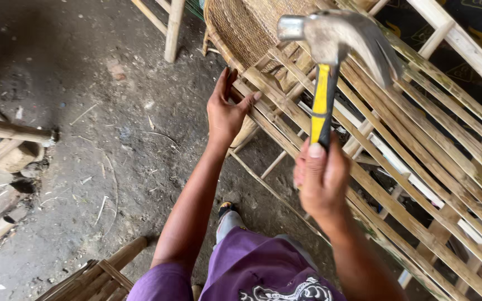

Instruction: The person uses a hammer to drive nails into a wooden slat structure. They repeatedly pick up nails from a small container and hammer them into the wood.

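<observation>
My right hand grips the yellow and black handle of a claw hammer, raised with its steel head high over a slatted bamboo frame. My left hand rests flat against the frame's near edge, fingers spread and thumb on a slat. The frame leans across the right side of the view, made of several long parallel bamboo strips on crosspieces.
A woven rattan basket stands behind the frame at top centre. Bamboo poles lie at the left on the dirt floor. Another bamboo piece sits near my purple-clad legs. A wooden leg stands at top.
</observation>
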